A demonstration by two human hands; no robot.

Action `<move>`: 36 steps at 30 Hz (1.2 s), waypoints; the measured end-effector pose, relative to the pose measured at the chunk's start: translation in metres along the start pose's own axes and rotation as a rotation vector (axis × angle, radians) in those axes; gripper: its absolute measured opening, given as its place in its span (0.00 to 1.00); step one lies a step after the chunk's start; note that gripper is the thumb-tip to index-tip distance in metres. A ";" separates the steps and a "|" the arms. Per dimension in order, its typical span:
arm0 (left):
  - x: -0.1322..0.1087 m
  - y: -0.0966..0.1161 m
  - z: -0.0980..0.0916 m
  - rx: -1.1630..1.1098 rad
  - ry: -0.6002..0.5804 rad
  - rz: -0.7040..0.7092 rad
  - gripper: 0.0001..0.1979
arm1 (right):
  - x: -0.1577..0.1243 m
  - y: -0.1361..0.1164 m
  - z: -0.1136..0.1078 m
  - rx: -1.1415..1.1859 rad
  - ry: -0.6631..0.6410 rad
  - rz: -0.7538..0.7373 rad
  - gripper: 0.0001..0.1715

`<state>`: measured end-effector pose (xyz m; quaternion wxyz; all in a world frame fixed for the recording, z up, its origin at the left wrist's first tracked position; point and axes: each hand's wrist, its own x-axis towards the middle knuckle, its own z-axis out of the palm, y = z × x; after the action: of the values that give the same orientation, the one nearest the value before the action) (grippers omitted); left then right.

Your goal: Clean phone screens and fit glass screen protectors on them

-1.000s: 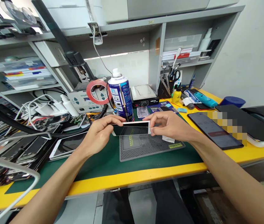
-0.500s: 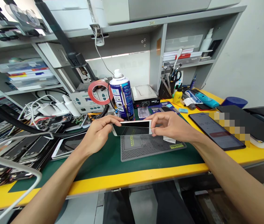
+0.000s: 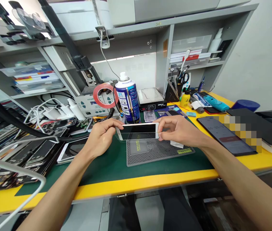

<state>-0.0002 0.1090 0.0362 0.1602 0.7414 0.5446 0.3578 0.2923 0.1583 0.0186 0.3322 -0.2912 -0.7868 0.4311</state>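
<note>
A white-framed phone [image 3: 138, 129] with a dark screen is held level between both hands, above a grey perforated mat [image 3: 155, 155]. My left hand [image 3: 103, 136] pinches its left end between thumb and fingers. At the right end, my right hand [image 3: 174, 131] has its thumb and fingers closed on the phone's edge. A thin clear sheet seems to lie along the phone's lower part; its exact outline is hard to tell. Beneath my right hand a small white piece [image 3: 176, 144] rests on the mat.
A blue spray can [image 3: 127, 101] stands just behind the phone. Stacked phone parts [image 3: 30, 154] and a white phone [image 3: 72, 149] lie left. A large dark phone [image 3: 224, 134] lies right. A white bent rod [image 3: 30, 175] crosses the left foreground.
The view has shifted slightly, so the scene sits a little further right. My left hand has moved slightly off the phone's left end, where more white frame shows. Both hands keep their hold.
</note>
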 end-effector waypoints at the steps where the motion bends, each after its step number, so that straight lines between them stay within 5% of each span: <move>1: 0.000 0.000 0.000 -0.011 -0.001 -0.005 0.14 | 0.000 0.000 0.000 -0.001 0.001 0.000 0.05; 14: 0.007 -0.015 -0.007 -0.389 -0.083 -0.106 0.15 | -0.005 -0.006 -0.013 0.139 0.029 0.072 0.02; 18: 0.007 -0.016 -0.008 -0.353 -0.101 -0.140 0.09 | -0.013 -0.011 -0.027 0.252 0.037 0.124 0.07; 27: 0.006 -0.009 -0.005 -0.440 -0.056 -0.140 0.13 | -0.018 -0.009 -0.045 0.547 -0.076 0.196 0.04; 36: 0.004 -0.018 -0.001 -0.663 -0.074 -0.328 0.17 | -0.015 -0.005 -0.044 0.709 -0.106 0.247 0.04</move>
<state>-0.0130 0.1188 0.0271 0.4664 0.5647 0.5044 0.4574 0.3353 0.1662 0.0366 0.3168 -0.2281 -0.5638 0.7279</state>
